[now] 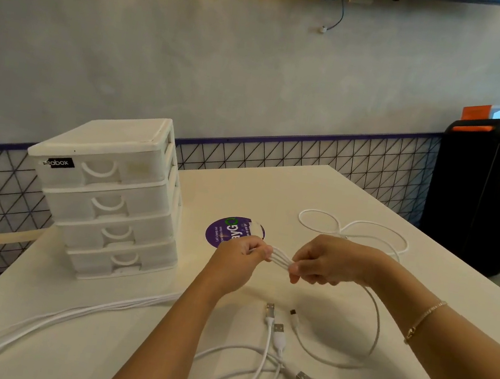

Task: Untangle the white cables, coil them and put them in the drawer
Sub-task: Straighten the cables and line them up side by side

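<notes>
Four closed drawers are stacked in one white drawer unit (108,197) at the left of the white tabletop (275,186), none of them holding a cable that can be seen. The white cables (266,354) lie loose across the near tabletop; four USB plugs (279,328) show among them, though the strands overlap too much to count. One more white cable forms a far loop (352,232) beyond the hands, and a bundle of strands (61,313) trails to the lower left edge. A round purple sticker (229,230) sits mid-table. Behind are a grey wall, a black wire grid panel (343,164) and a tall black speaker (488,192). Both forearms reach in from below; the left hand (240,254) and right hand (328,261), each in a curled grip, pinch a short span of several strands (280,257) between them, above the tabletop.
</notes>
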